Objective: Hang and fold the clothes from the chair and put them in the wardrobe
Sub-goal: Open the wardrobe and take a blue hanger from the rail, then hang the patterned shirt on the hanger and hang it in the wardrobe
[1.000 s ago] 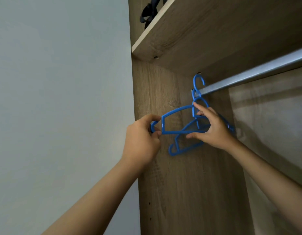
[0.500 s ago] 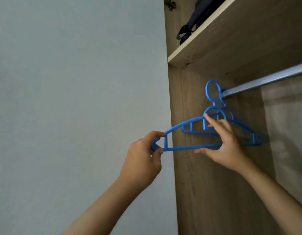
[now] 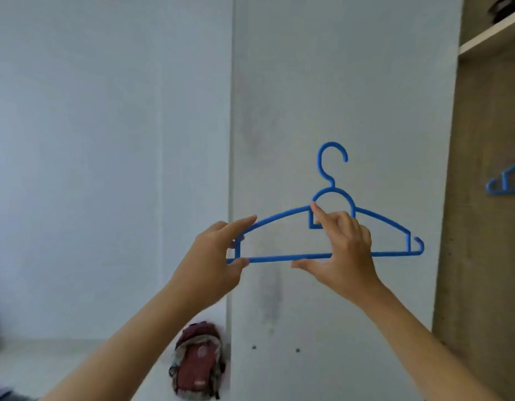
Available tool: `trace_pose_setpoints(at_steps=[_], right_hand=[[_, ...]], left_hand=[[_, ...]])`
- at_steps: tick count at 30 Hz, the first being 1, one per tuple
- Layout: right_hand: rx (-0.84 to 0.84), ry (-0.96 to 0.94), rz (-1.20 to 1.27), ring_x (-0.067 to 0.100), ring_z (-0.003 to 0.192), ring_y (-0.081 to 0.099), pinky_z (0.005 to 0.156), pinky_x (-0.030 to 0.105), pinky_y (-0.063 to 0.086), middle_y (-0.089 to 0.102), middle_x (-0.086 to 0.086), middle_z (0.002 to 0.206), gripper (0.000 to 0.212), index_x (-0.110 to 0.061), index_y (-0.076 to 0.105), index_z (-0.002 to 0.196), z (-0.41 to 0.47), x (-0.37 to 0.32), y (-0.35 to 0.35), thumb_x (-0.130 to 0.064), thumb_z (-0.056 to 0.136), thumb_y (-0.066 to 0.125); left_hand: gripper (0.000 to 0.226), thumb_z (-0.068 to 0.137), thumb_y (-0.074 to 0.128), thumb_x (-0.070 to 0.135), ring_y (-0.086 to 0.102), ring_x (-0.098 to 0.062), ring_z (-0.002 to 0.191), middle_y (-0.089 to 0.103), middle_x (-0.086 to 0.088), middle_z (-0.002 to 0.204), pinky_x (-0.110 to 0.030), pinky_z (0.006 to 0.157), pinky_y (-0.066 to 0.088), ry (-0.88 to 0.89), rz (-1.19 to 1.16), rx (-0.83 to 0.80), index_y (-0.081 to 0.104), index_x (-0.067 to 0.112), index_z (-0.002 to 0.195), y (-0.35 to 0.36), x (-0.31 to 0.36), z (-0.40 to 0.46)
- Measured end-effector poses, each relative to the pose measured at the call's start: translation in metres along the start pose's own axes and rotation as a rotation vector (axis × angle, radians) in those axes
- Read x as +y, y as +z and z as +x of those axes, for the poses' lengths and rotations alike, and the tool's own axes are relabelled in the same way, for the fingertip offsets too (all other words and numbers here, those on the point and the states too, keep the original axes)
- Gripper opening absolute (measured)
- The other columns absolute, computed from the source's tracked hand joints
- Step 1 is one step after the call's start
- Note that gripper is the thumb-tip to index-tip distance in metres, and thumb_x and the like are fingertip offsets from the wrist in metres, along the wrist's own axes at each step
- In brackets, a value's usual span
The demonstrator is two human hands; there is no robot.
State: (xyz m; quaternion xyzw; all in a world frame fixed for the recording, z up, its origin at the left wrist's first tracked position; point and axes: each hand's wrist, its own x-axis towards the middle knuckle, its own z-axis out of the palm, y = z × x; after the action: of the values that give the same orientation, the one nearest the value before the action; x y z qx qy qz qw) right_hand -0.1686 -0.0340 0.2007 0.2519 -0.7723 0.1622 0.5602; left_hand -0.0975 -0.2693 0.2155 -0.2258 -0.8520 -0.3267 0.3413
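- Two big surfaces fill the view: a pale wall on the left and a pale panel in the middle. The panel seems to be the open wardrobe door, but I cannot be sure.
- The wardrobe is at the right edge, with brown wooden sides and a shelf near the top. Only a narrow part of it is visible.
- A dark red backpack stands on the floor below, against the edge of the panel, well apart from the hands.
- The blue hanger is in the air in front of the panel, outside the wardrobe, level and with its hook up. I think it is held like this to be ready for a garment; no clothes and no chair are visible.
- The right hand holds the hanger at the middle: the index finger is on the arch under the hook and the thumb is under the bottom bar. The hook stays above this hand, and the right end goes out free beyond it.
- The left hand pinches the left end, with fingers along the upper arm and the thumb at the bottom bar. Two holds stop the hanger from tipping.
- A second blue hanger shows partly inside the wardrobe, at the right edge.
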Motion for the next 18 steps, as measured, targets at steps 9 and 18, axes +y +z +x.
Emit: trace_pose_setpoints(at_steps=[9,18], right_hand=[[-0.085,-0.113,0.273,0.022,0.091,0.058,0.084,0.052,0.045,0.058,0.003,0.099,0.108,-0.017,0.045,0.139,-0.017,-0.217,0.106,-0.06,0.048,0.083],[-0.091,-0.267,0.565,0.021,0.092,0.057,0.084,0.048,0.045,0.059,0.004,0.102,0.099,-0.017,0.044,0.138,-0.02,-0.392,0.211,-0.068,0.058,0.072]], left_hand=[[0.073,0.079,0.072,0.013,0.05,-0.003,0.097,0.05,0.012,0.101,-0.008,0.078,0.039,-0.276,0.289,0.148,0.036,0.05,0.131,-0.144,-0.085,-0.151],[0.079,0.072,0.078,0.008,0.049,-0.009,0.084,0.045,0.007,0.09,-0.018,0.073,0.05,-0.427,0.494,0.388,0.041,0.044,0.131,-0.244,-0.164,-0.255]])
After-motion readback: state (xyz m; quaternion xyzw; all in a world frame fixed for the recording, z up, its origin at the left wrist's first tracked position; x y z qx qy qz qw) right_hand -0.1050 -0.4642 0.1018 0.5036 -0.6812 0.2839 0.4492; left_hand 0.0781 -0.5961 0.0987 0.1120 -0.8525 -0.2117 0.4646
